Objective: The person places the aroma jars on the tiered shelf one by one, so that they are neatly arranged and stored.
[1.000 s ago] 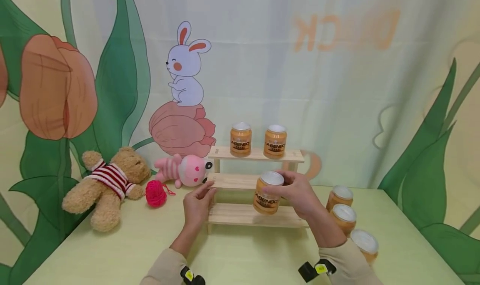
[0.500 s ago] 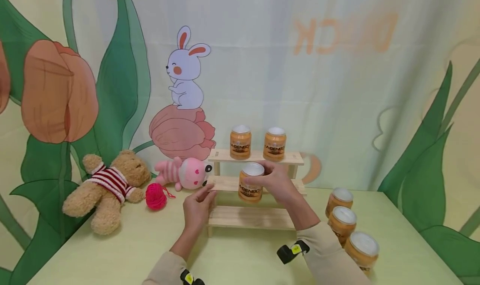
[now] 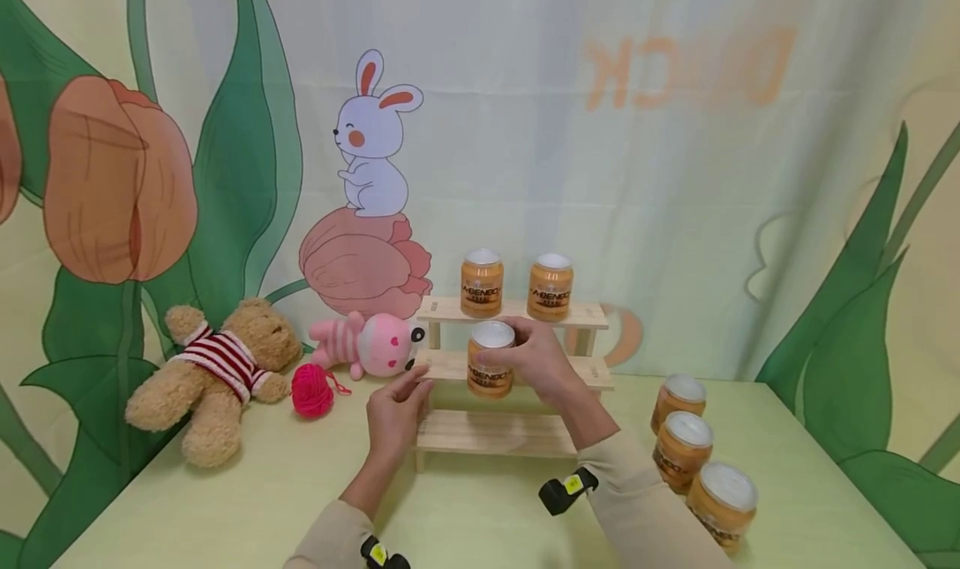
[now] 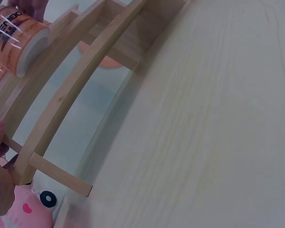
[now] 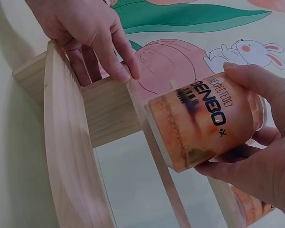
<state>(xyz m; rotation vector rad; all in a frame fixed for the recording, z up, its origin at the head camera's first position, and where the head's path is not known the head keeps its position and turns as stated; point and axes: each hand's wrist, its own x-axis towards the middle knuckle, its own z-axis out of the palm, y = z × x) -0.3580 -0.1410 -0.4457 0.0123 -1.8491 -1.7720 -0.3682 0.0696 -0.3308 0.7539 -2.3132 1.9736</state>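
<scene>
Here, in the head view, the right hand (image 3: 534, 359) grips one jar (image 3: 490, 379) before the left part of the middle shelf (image 3: 592, 373) of a three-tier rack (image 3: 498, 436); whether its base touches, I cannot tell. Two more jars (image 3: 482, 292) stand on the top shelf (image 3: 588, 311), three others (image 3: 681, 454) at right on the tabletop (image 3: 262, 511). One bear (image 3: 232, 369), one pink toy (image 3: 367, 344) and one yarn ball (image 3: 312, 391) lie left. In the left wrist view, the left hand (image 4: 0, 187) holds the rack's left end. In the right wrist view, the right fingers (image 5: 256, 78) wrap the jar.

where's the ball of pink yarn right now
In the head view, the ball of pink yarn lies on the table left of the wooden rack, beside the teddy bear and in front of the pink plush toy.
</scene>
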